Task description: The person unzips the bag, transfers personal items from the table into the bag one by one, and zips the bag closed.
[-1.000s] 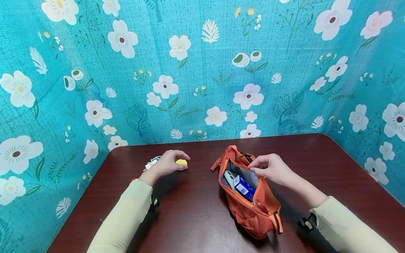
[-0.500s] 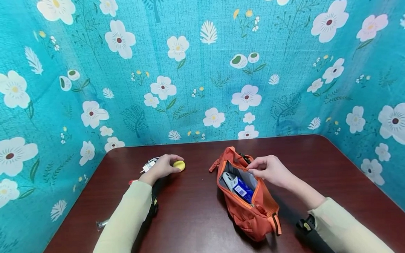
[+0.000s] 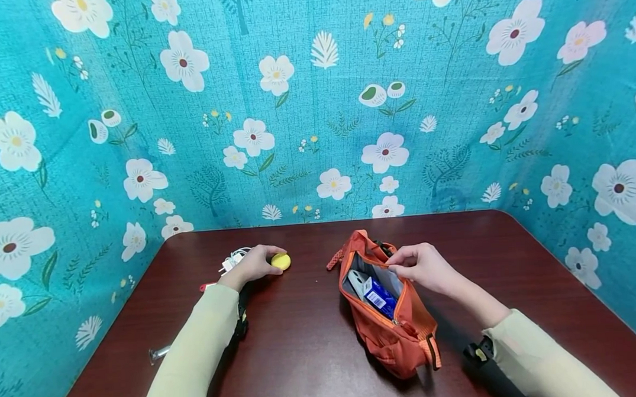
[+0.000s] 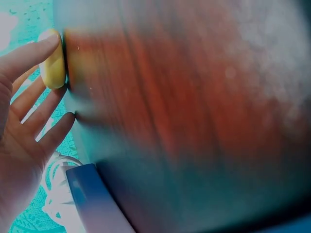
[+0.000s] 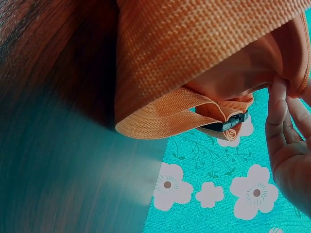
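Observation:
My left hand [image 3: 254, 263] is at the table's far left part, with thumb and fingertips around the rim of a yellow round disc [image 3: 281, 261]. In the left wrist view the disc [image 4: 54, 63] stands edge-on at the table surface, thumb on one side and fingers on the other. My right hand [image 3: 419, 268] pinches the open rim of an orange-red zip pouch [image 3: 383, 344]. Inside the pouch lie a blue box [image 3: 381, 299] and a pale object with dark spots [image 3: 358, 281]. In the right wrist view the fingers hold the fabric edge beside the orange strap [image 5: 160, 116].
A white charger with a coiled cable [image 3: 232, 261] lies left of my left hand. A red item [image 3: 207, 286] shows beside the left sleeve. Partly hidden by that forearm is a clear shiny object [image 3: 158, 353]. Flowered teal cloth [image 3: 303, 104] hangs behind the table.
The view has shifted slightly. The yellow disc has lowered a little and turned its face more toward the head camera within my left hand. My right hand keeps holding the pouch rim.

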A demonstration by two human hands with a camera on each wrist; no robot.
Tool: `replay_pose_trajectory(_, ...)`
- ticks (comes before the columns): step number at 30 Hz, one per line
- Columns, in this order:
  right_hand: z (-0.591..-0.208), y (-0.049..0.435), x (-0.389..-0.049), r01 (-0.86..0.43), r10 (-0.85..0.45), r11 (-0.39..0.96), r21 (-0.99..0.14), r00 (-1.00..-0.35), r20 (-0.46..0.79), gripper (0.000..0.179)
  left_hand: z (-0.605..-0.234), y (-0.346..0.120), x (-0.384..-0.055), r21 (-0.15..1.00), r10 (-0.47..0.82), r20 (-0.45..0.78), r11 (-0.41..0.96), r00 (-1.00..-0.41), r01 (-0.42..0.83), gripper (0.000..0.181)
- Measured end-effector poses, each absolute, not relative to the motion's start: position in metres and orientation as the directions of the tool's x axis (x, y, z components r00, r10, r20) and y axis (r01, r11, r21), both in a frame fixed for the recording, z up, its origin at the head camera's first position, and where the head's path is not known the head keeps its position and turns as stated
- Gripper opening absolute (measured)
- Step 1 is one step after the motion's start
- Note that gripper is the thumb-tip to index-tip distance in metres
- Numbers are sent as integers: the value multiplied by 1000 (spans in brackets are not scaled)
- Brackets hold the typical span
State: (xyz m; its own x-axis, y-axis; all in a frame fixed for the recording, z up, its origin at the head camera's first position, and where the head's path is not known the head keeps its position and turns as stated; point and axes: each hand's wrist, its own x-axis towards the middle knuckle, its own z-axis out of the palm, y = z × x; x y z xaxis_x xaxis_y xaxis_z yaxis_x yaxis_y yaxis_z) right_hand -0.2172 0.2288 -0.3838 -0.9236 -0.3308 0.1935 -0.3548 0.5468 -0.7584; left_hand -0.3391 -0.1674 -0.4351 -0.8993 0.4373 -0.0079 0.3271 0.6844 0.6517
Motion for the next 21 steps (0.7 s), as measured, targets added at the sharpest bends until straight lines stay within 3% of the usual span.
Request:
replay_pose_trajectory(11, -382, 227, -217, -351, -331, 546, -761, -925, 188, 9, -438, -169, -339, 627, 425, -23, 711, -905, 318, 49)
replay_pose_trajectory(21, -382, 228, -216, -346, -333, 540, -767, -925, 183, 10, -430, -165, -332, 702, 443, 23, 632, -896, 330, 50)
